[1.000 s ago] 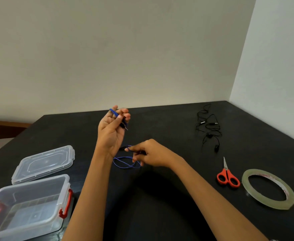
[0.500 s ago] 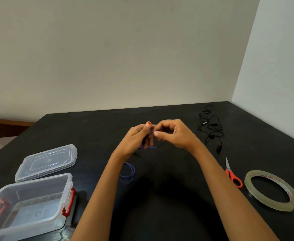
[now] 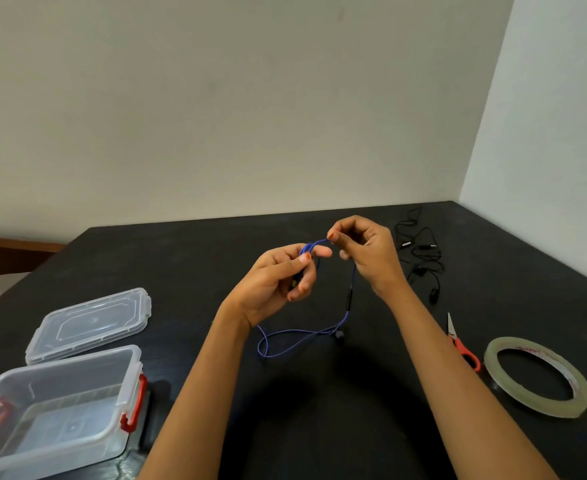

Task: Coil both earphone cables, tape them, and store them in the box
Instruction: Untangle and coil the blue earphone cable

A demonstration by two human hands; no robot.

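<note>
**Blue cable half-wound, slack trailing below the right hand**

The left hand point(image 3: 274, 278) was raised above the counter point(image 3: 181, 265), its fingers point(image 3: 320, 251) curled round a few turns of the blue earphone cable point(image 3: 349, 306) already gathered there. Just beside it, the right hand point(image 3: 365, 251) pinched the same cable between thumb and forefinger, the short stretch between the two hands drawn nearly taut.

From the right hand's pinch the unwound length dropped almost straight down past a dark inline piece. It then bent left along the counter, between the forearms, and ended in a loose loop under the left wrist. The slack thus lay below and nearer the person than either hand, and the right hand held the feeding end. The next wrap would likely call for that hand to carry the cable over the left fingers.

The black earphone cable point(image 3: 420, 254) lay uncoiled beyond the right hand. The tape roll point(image 3: 545, 408) and scissors point(image 3: 462, 348) sat to the right. The open box point(image 3: 60, 410) and its lid point(image 3: 91, 323) sat to the left, well apart from the hands.
</note>
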